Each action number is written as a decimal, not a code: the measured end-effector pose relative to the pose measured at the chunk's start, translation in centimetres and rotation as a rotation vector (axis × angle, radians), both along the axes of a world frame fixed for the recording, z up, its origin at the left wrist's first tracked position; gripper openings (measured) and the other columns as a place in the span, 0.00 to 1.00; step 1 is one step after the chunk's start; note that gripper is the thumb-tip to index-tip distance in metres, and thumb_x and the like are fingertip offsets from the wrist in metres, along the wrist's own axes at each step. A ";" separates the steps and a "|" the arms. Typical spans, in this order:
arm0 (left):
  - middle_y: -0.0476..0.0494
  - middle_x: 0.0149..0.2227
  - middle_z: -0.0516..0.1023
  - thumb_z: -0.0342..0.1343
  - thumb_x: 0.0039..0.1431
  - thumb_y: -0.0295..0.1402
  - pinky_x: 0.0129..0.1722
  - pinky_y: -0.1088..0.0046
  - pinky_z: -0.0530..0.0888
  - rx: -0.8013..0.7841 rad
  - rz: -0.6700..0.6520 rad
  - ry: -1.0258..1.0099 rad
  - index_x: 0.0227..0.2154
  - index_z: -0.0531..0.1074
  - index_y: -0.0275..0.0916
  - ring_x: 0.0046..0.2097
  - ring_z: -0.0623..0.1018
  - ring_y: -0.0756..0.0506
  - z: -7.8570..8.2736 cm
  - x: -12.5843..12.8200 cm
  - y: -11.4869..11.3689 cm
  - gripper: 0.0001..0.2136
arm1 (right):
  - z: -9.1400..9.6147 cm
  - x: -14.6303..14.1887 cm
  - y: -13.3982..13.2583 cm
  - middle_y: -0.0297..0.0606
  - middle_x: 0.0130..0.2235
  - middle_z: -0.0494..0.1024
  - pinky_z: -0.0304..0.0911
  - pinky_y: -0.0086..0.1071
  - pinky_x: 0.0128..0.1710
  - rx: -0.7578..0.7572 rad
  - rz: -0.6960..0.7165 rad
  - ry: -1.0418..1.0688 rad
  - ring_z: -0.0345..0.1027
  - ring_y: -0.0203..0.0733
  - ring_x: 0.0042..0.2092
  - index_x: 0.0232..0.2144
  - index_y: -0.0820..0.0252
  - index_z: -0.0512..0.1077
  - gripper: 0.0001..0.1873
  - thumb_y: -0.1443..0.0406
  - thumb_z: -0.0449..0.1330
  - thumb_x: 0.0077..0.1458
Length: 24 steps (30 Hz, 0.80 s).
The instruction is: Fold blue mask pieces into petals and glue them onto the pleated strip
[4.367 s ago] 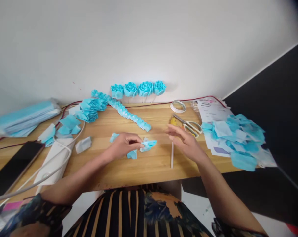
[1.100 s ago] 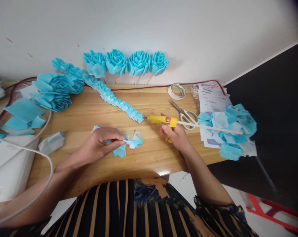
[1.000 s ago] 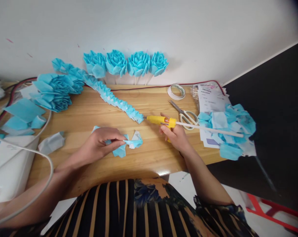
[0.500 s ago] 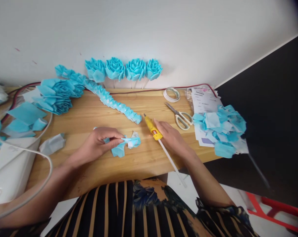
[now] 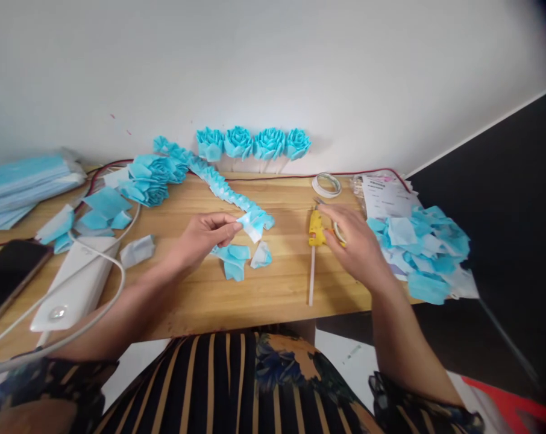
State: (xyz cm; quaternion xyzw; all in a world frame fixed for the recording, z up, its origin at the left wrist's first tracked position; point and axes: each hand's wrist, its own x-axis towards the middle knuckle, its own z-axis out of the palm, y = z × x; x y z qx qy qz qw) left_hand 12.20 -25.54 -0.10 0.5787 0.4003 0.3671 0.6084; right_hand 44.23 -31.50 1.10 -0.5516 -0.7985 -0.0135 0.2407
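Note:
My left hand (image 5: pixel 200 236) pinches a small folded blue petal (image 5: pixel 251 225) just above the wooden table (image 5: pixel 273 289). Two more loose blue petals (image 5: pixel 234 258) lie under it, beside a paler one (image 5: pixel 261 255). My right hand (image 5: pixel 355 244) rests on the table with its fingers around the yellow glue gun (image 5: pixel 316 226), which lies flat with its white glue stick (image 5: pixel 311 282) pointing toward me. A long chain of folded blue petals (image 5: pixel 228 194) runs from the back left to just behind the held petal.
Four blue paper roses (image 5: pixel 254 143) stand against the wall. Bigger blue flowers (image 5: pixel 150 179) lie at back left. Scissors and a tape roll (image 5: pixel 326 184) are behind my right hand. Blue scraps (image 5: pixel 429 247) cover papers at right. A white box (image 5: pixel 74 283), cable and phone (image 5: pixel 6 282) sit left.
The glue gun went from nozzle-forward in my right hand to lying flat on the table. My left hand lifted one petal off the small pile and raised it.

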 end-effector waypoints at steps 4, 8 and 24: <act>0.54 0.17 0.65 0.66 0.53 0.41 0.23 0.76 0.58 -0.034 -0.033 -0.047 0.21 0.73 0.37 0.21 0.61 0.55 0.4 0.5 -0.2 0.14 | 0.6 -5.6 1.0 0.40 0.56 0.79 0.64 0.54 0.61 0.212 0.261 0.157 0.69 0.52 0.61 0.51 0.49 0.71 0.14 0.68 0.58 0.64; 0.54 0.17 0.65 0.67 0.53 0.42 0.22 0.76 0.58 -0.064 -0.044 -0.067 0.23 0.75 0.37 0.21 0.61 0.54 0.3 0.8 -0.6 0.14 | -0.5 -7.9 2.4 0.36 0.55 0.78 0.63 0.56 0.61 0.192 0.331 0.209 0.66 0.52 0.63 0.41 0.47 0.75 0.07 0.67 0.61 0.63; 0.52 0.21 0.70 0.61 0.58 0.39 0.22 0.76 0.59 0.156 -0.035 0.153 0.29 0.80 0.36 0.22 0.63 0.53 0.1 0.6 -1.2 0.11 | -1.6 -9.1 2.7 0.42 0.56 0.75 0.65 0.52 0.60 -0.036 0.363 0.436 0.68 0.50 0.61 0.37 0.52 0.74 0.04 0.63 0.59 0.65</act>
